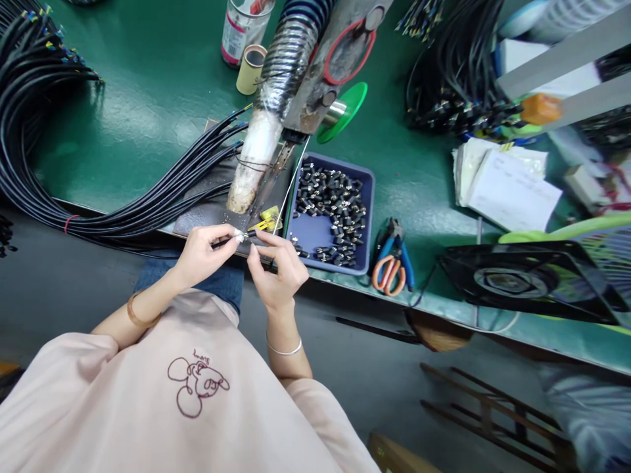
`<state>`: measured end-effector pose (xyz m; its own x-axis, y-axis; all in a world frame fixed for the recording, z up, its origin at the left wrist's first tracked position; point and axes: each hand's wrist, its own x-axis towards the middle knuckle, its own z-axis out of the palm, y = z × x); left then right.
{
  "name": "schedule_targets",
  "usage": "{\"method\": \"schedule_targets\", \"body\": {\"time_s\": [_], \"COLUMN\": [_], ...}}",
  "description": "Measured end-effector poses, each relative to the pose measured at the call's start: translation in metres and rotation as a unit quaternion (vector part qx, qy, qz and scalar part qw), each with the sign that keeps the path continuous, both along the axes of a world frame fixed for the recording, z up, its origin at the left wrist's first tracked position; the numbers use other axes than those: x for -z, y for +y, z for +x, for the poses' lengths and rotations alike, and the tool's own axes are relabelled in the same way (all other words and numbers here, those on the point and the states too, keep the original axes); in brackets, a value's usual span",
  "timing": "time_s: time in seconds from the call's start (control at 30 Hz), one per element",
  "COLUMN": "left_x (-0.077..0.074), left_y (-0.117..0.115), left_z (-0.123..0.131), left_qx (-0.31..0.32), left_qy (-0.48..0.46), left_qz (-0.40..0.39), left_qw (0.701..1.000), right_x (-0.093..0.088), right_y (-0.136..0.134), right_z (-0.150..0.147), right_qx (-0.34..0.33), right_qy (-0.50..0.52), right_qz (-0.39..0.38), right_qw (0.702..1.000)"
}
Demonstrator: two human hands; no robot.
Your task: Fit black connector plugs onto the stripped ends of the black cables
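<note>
My left hand (208, 251) is closed in a pinch on a black cable (220, 244) near its end, with white on the fingertips. Close against that end is a small black connector (251, 233), which the curled fingers of my right hand (280, 264) grip. Both hands meet at the table's front edge, below the mouth of a white-ended duct (252, 161). Just beyond the fingertips lies a yellow piece (270, 217). To the right, a blue-grey tray (371, 217) holds many small black connectors (340, 197).
Bundled black cables (123, 220) run along the left. A green-flanged spool of wire (345, 115) hangs behind the tray. Blue-handled pliers and orange-handled cutters (389, 272) lie right of it, then a black fan (515, 279). Behind are papers (513, 187) and a cardboard tube (250, 71).
</note>
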<state>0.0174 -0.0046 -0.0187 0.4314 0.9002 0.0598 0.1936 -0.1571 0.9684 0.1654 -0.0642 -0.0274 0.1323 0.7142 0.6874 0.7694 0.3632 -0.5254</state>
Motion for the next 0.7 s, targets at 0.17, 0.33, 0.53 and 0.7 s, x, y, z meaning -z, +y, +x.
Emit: {"method": "schedule_targets", "body": {"time_s": [0.17,0.33,0.53,0.7], "left_x": [0.0,-0.003,-0.007,-0.004], "left_y": [0.001,0.002,0.002,0.002], "left_z": [0.003,0.004,0.004,0.001], "left_qx": [-0.015,-0.027,-0.024,-0.021], "left_qy": [0.012,0.016,0.014,0.002], "left_qz": [0.008,0.03,0.03,0.003], "left_qw": [1.0,0.999,0.999,1.0], "right_x": [0.0,-0.002,-0.007,-0.009], "right_y": [0.006,0.011,0.01,0.007], "right_z": [-0.003,-0.005,-0.004,-0.003], "right_qx": [0.019,0.037,0.036,0.012], "right_qy": [0.005,-0.001,-0.027,-0.033], "right_qz": [0.002,0.01,0.016,0.014], "right_qw": [1.0,0.999,0.999,0.999]}}
